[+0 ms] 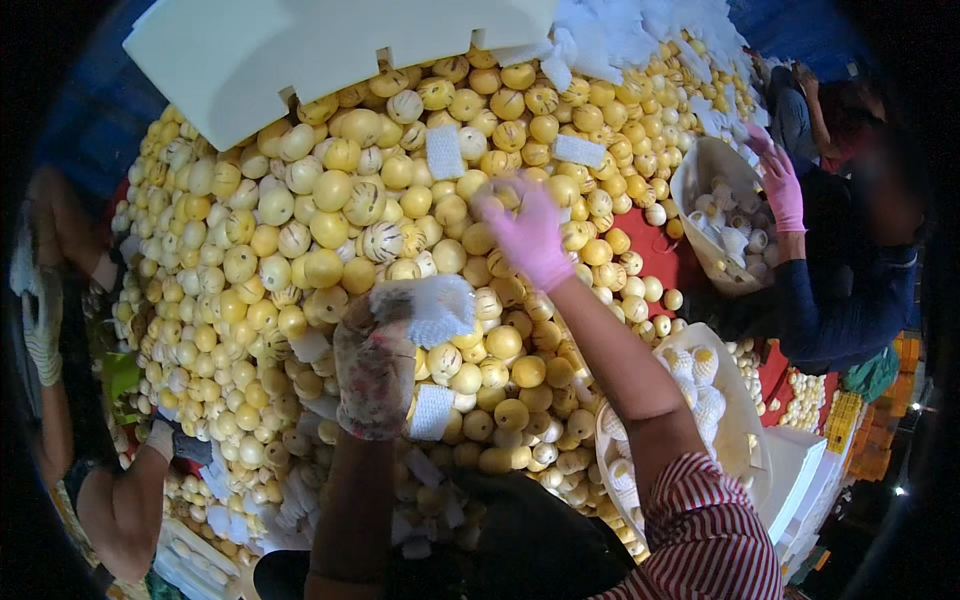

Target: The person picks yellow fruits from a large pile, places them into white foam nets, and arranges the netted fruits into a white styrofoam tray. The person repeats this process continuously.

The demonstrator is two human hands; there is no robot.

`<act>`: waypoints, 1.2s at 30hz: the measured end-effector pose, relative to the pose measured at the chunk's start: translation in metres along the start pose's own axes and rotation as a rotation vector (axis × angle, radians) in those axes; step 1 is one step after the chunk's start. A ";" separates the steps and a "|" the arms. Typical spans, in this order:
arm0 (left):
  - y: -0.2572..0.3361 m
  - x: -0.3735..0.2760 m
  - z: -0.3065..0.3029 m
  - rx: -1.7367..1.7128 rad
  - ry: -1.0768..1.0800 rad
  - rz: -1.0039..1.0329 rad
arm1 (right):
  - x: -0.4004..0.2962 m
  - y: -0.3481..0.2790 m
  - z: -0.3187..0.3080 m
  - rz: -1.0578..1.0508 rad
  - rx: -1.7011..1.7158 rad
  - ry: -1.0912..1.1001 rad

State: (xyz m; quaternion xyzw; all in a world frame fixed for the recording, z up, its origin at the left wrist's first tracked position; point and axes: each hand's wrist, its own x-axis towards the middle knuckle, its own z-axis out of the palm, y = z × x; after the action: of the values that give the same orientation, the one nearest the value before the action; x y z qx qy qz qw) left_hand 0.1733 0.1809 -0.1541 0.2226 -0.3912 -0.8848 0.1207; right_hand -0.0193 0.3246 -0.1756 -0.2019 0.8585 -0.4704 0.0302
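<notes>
A large heap of yellow pepino melons (322, 268), some with dark stripes, spreads before me. My left hand (373, 371), in a stained patterned glove, grips a white foam net sleeve (439, 309) low over the heap. My right hand (528, 230), in a pink glove, reaches farther out onto the melons. It is blurred, with the fingers curved down by the fruit; whether they hold a melon is not clear. More foam net sleeves lie on the fruit, one flat sleeve (431, 412) beside my left hand and another (445, 151) beyond my hands.
Beneath my right arm stands a pale tub (750, 450) of foam-wrapped melons. A co-worker in pink gloves (784, 187) reaches over another tub (694, 195). Other people's arms (124, 502) enter at left. White foam board (337, 45) and piled sleeves (622, 30) border the far side.
</notes>
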 end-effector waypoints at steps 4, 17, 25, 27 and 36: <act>-0.014 0.003 0.021 0.356 0.027 -0.204 | 0.119 0.072 -0.025 -0.297 -0.753 0.398; -0.069 -0.039 -0.032 0.437 0.142 -0.361 | 0.133 0.064 -0.002 0.247 -0.600 -0.016; -0.035 -0.002 -0.020 0.603 0.205 -0.118 | 0.040 0.022 -0.003 -0.222 -0.622 -0.035; -0.017 0.002 -0.004 0.722 0.224 -0.054 | 0.004 0.012 0.000 -0.031 -0.502 -0.211; -0.015 -0.001 0.019 0.614 -0.005 -0.128 | -0.114 -0.051 0.010 -0.128 -0.327 -0.373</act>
State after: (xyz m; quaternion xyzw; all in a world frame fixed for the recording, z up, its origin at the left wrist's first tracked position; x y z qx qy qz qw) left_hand 0.1644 0.2034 -0.1531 0.2706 -0.6256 -0.7316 -0.0093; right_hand 0.1038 0.3357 -0.1551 -0.3413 0.8883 -0.2807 0.1251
